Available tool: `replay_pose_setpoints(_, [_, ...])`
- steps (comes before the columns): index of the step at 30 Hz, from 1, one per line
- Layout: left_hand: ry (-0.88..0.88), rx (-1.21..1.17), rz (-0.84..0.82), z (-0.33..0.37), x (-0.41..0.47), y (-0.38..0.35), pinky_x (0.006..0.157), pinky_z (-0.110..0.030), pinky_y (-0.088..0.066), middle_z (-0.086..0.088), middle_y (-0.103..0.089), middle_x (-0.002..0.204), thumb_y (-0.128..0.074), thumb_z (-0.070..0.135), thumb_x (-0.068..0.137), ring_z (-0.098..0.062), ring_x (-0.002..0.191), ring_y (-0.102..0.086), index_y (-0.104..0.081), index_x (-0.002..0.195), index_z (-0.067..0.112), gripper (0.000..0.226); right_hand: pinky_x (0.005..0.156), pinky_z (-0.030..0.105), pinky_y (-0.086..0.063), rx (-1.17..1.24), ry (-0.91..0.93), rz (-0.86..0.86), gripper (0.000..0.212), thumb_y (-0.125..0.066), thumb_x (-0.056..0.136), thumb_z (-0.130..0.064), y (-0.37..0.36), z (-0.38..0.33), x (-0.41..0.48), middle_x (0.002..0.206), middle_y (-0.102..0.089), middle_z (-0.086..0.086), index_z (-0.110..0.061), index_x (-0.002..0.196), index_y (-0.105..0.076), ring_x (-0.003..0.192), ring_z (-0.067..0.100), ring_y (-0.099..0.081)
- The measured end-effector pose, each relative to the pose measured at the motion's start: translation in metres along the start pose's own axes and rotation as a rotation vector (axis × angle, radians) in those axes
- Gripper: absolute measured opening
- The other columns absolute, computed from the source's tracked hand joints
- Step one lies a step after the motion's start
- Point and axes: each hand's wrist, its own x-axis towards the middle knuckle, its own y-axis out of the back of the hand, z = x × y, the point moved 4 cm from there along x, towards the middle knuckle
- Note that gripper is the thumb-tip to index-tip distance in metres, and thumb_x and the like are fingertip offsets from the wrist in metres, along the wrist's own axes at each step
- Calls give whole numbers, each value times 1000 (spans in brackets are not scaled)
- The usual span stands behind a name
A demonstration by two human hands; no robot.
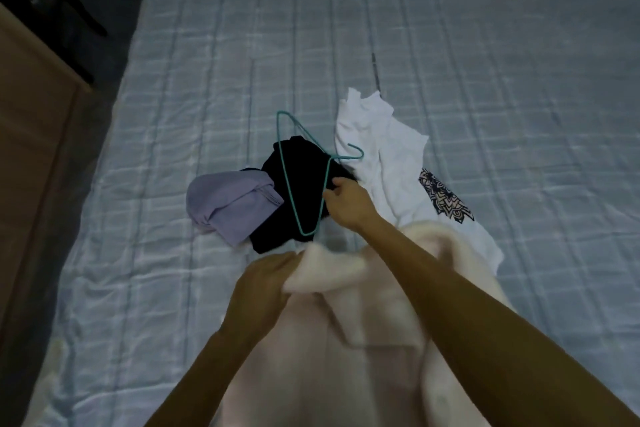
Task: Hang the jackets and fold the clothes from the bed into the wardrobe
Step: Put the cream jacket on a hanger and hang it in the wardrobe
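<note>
The bed [485, 45], under a pale blue checked sheet, fills most of the view; its far half and its right side lie bare, and so does a wide strip along the left edge. Just beyond that left edge stands a brown wooden panel [31, 149], with a narrow dark strip of floor between the two. The clothes are bunched near the middle of the near half: a lilac garment [228, 208] to the left, touching a crumpled black garment [301, 184], and to the right a white T-shirt [391, 149] with a dark printed motif, spread towards the right side. A cream fleecy jacket [346, 340] lies at the near edge, its collar end towards the other clothes and its right shoulder overlapping the T-shirt's lower part. The right hand [346, 201] reaches forward over the jacket, arm nearly straight, fingers curled round one side rod of a teal wire hanger [331, 158] below its neck; the hanger sits over the black garment with its hook pointing right, over the T-shirt, though whether it rests on the cloth or is lifted clear is hard to tell. The left hand [263, 284], wrist bent, has its fingers clamped on the left edge of the jacket's collar, bunching the fleece
</note>
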Motion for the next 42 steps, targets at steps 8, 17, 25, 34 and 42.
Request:
replay_pose_setpoints(8, [-74,67,52,-31,7,-19,91,-27,-37,-14,-68,111,-62,8,65,-17,106,-49,-44,129,22,68,71,40,-57,172,-335,-40,12,-56,86,-8,-56,25,82,83,-60,16,4,86,-55,79,33,-63])
replay_pose_setpoints(17, [-12,-115,-11,-27,5,-16,99,-14,-36,5,-59,124,-54,14,81,-5,116,-50,-52,130,11,49,69,38,-58,565,-355,140,26,-49,92,-9,-32,23,64,111,-64,22,1,113,-58,75,23,-61])
replay_pose_setpoints(25, [214,-46,-76,24,14,15,68,-32,-50,-10,-72,94,-41,33,85,-25,82,-67,-69,110,11,43,86,41,-52,197,134,461,25,-40,95,-16,79,-10,-70,89,-70,1,-14,102,-64,86,21,-66])
replay_pose_setpoints(34, [332,76,-110,125,20,64,73,-32,-39,-23,-67,103,-44,31,85,-36,96,-61,-67,103,-3,45,70,38,-58,318,179,444,24,-42,100,-17,132,28,-274,94,-70,-4,-22,108,-64,77,12,-68])
replay_pose_setpoints(42, [423,282,24,185,-24,113,85,-37,-44,-23,-61,119,-51,16,93,-38,110,-56,-61,116,-2,30,66,31,-57,436,150,457,28,-45,99,-14,126,94,-429,93,-71,2,-31,94,-66,79,18,-70])
